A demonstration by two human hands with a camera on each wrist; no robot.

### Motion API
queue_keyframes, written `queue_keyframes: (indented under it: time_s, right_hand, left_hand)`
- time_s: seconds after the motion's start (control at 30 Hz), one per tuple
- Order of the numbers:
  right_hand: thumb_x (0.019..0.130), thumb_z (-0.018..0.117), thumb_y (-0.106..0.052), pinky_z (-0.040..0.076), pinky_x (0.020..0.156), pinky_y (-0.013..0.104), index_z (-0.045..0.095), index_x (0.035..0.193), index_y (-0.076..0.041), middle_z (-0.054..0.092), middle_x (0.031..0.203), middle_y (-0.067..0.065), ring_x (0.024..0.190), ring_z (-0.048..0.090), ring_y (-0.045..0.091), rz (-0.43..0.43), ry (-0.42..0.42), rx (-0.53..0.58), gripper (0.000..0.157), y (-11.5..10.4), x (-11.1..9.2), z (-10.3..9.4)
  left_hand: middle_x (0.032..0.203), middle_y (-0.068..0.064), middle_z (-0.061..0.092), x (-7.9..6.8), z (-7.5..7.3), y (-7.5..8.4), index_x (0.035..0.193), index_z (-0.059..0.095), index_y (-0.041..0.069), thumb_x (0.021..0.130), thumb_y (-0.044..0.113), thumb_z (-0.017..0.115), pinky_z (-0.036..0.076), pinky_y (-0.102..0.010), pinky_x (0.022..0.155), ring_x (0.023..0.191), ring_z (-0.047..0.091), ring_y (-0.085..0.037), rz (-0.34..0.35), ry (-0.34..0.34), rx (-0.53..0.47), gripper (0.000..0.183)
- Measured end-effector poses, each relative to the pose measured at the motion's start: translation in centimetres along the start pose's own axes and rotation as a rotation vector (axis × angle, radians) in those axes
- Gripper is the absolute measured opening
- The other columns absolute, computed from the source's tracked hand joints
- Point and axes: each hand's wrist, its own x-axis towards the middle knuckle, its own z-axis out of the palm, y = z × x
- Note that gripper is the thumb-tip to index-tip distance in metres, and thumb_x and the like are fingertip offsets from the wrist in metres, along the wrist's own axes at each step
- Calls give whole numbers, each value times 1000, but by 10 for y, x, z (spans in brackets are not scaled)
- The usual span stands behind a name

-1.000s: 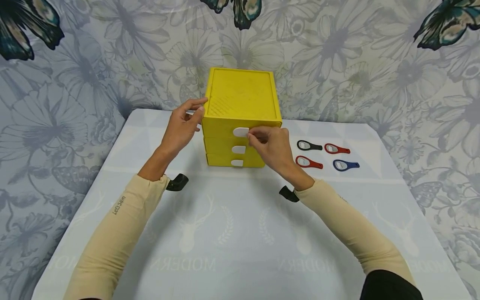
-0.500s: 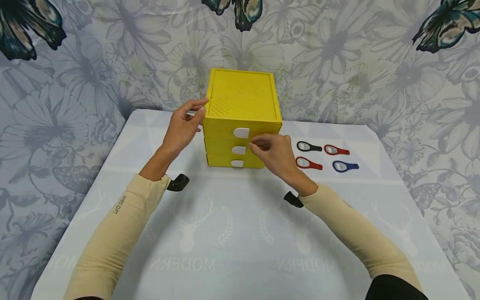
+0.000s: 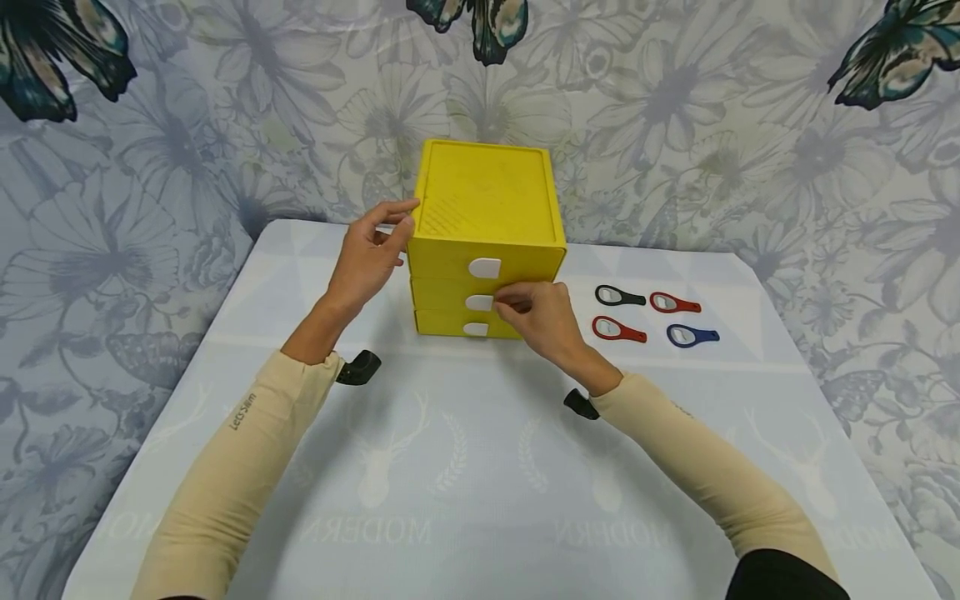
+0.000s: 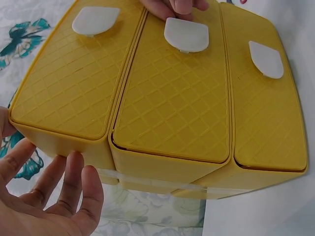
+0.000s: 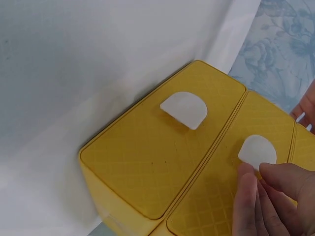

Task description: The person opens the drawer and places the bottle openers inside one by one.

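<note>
A yellow three-drawer box [image 3: 487, 192] stands at the back of the table, each drawer front bearing a white rounded handle. My right hand [image 3: 546, 321] pinches the edge of the middle drawer's white handle [image 5: 257, 151] between thumb and fingertips. All three drawers look closed. My left hand [image 3: 367, 258] steadies the box's left side. In the left wrist view its fairly straight fingers [image 4: 74, 182] lie against the side wall near the top drawer. The top handle [image 4: 96, 20] and the bottom handle [image 5: 186, 109] are untouched.
Right of the box lie several bottle openers: a black one [image 3: 636, 300], a blue one [image 3: 705, 335], and red ones including the nearer red one [image 3: 635, 334]. They rest on a white patterned table [image 3: 480, 467]. A floral wall covering [image 3: 675, 150] rises close behind the box.
My right hand has moved down from the top drawer's handle to the middle drawer's handle. The left hand keeps its place at the box's side.
</note>
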Motion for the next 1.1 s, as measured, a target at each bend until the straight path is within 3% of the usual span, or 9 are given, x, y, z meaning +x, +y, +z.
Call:
queue_keyframes:
  time_s: [0.2, 0.4, 0.63, 0.97, 1.1]
  right_hand:
    - [91, 74, -12, 61, 71, 33, 79, 97, -3, 78, 92, 10, 78, 76, 21, -9, 3, 10, 12, 0, 2, 4]
    - [93, 73, -14, 61, 70, 32, 80, 96, -5, 78, 91, 9, 78, 75, 19, 5, -16, -1, 13, -4, 0, 4]
    - [94, 71, -16, 61, 69, 31, 80, 97, -7, 78, 91, 7, 79, 75, 17, 39, -36, -10, 13, -7, -7, 3]
    - [94, 71, -15, 60, 67, 28, 80, 95, -7, 78, 87, 4, 74, 73, 11, -1, -73, -62, 12, -14, -23, 3]
    - [94, 71, -14, 59, 66, 27, 80, 93, -8, 77, 84, 3, 73, 72, 10, -28, -78, -72, 11, -19, -29, 1]
  left_hand:
    - [135, -7, 54, 0, 0, 2, 145, 54, 30, 105, 39, 51, 54, -41, 88, 101, 59, -20, 8, 8, 2, 41]
    - [134, -7, 55, 0, 0, 0, 143, 56, 29, 105, 37, 51, 53, -36, 84, 98, 58, -17, 15, 29, -5, 39]
    - [135, -8, 54, -1, 2, 0, 144, 55, 28, 105, 36, 51, 53, -38, 85, 99, 58, -18, 17, 16, -20, 40]
    - [135, -8, 55, -2, 2, 0, 144, 56, 29, 105, 35, 51, 54, -36, 84, 100, 58, -18, 6, 23, -20, 40]
    - [134, -6, 56, -1, 1, 0, 144, 55, 28, 105, 36, 51, 54, -42, 87, 99, 58, -17, 18, 19, -27, 40]
